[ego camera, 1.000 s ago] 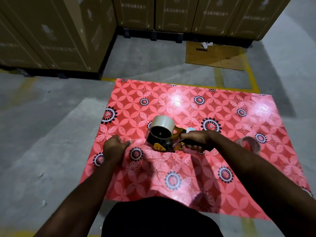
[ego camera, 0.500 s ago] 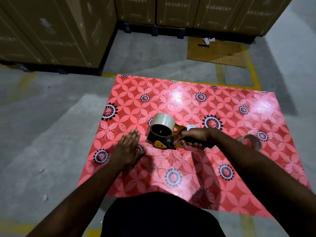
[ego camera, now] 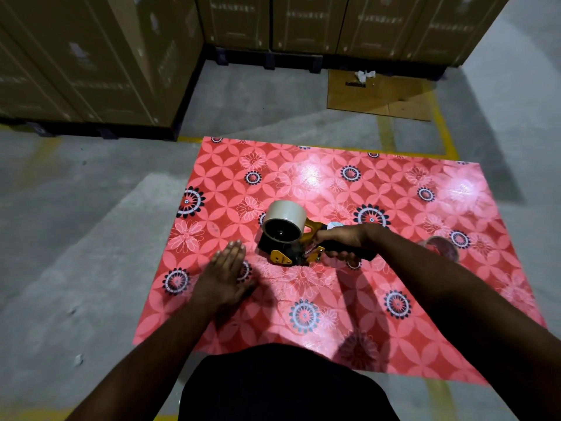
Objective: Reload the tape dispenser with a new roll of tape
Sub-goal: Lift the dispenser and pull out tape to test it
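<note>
The grey concrete floor [ego camera: 91, 238] fills most of the frame. Along the upper edge and in the upper left stand tall brown cardboard boxes [ego camera: 91, 56] on dark pallets. In the upper right of the frame a flat piece of cardboard [ego camera: 382, 95] lies on the floor, with a small white scrap on it.

In the middle of the frame a red mat [ego camera: 334, 299] with a flower pattern is spread on the floor. It is glossy and shows bright reflections in its upper part.

The tape dispenser [ego camera: 291, 247], black and yellow, rests on the mat a little above the centre of the frame. The roll of tape [ego camera: 285, 217], pale in colour with a dark core, sits on the dispenser at its left end.

The right hand [ego camera: 343, 241] grasps the handle of the dispenser, with the fingers clenched round it. The left hand [ego camera: 226, 275] lies flat on the mat just left of the dispenser, palm down, its fingers straight and released; it does not touch the dispenser.

At the right edge of the mat, partly behind the right arm, is an empty tape core [ego camera: 441, 247].
</note>
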Motion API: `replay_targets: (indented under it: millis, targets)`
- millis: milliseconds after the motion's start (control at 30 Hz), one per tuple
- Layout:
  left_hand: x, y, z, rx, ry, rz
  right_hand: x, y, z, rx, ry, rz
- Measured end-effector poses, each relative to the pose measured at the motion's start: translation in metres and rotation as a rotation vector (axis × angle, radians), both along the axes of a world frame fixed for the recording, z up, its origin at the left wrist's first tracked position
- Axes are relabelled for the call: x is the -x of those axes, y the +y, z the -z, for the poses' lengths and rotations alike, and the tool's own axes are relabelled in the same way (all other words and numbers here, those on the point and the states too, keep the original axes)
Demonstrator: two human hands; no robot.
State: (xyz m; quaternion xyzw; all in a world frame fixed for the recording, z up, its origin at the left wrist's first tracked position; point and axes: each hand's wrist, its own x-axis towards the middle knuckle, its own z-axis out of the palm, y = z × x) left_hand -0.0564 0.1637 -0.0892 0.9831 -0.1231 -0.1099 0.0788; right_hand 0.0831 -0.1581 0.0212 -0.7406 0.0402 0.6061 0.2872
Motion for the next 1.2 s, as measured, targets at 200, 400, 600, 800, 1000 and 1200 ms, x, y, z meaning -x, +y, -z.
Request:
replay_targets:
  millis: [200,400,600,800,1000,1200]
  targets:
    - [0.003,0.006,0.000,-0.001,0.002,-0.024,-0.002,-0.018,-0.010,0.057,-0.007,-0.041]
    - [-0.003,-0.019,-0.007,0.043,0.042,-0.022,-0.001,-0.011,-0.015,0.077,-0.011,-0.078]
    - [-0.002,-0.019,-0.013,0.050,0.060,-0.018,0.000,-0.019,-0.012,0.065,0.030,-0.054]
    - [-0.002,-0.023,-0.019,0.032,0.071,-0.038,0.001,-0.032,-0.011,0.087,0.009,-0.077]
    - [-0.004,-0.041,-0.025,0.008,0.137,-0.030,-0.001,-0.040,-0.023,0.091,-0.025,-0.051]
    - [-0.009,-0.078,-0.009,0.000,0.185,0.087,0.005,-0.030,-0.016,0.133,-0.054,-0.121]
